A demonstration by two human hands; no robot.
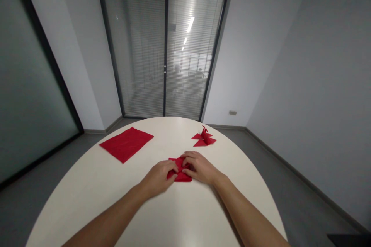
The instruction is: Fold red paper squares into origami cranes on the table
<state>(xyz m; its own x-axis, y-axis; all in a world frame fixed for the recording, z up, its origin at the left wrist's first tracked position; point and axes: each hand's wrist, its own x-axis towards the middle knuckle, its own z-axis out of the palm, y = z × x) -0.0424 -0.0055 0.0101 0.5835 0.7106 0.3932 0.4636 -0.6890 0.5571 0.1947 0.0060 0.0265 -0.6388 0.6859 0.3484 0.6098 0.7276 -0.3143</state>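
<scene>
A small folded red cloth [183, 177] lies flat on the table in front of me, its layers tucked into a rough square. My left hand [160, 175] is at its left side, with curled fingers and thumb pinching the edge. From the right, my right hand [199, 167] bends over the top and right part, fingertips and thumb closed on a fold near the middle. Both hands cover parts of the cloth, so some folds are hidden. Beyond my right hand stands a red folded bird shape [205, 137] with pointed wings and an upright neck.
A flat red sheet [126, 144], also cloth-like, lies spread out at the left. Everything rests on a round white table [87, 200]. Past its far edge are a glazed door with blinds [139, 54], pale walls [261, 46] and a grey floor [275, 154].
</scene>
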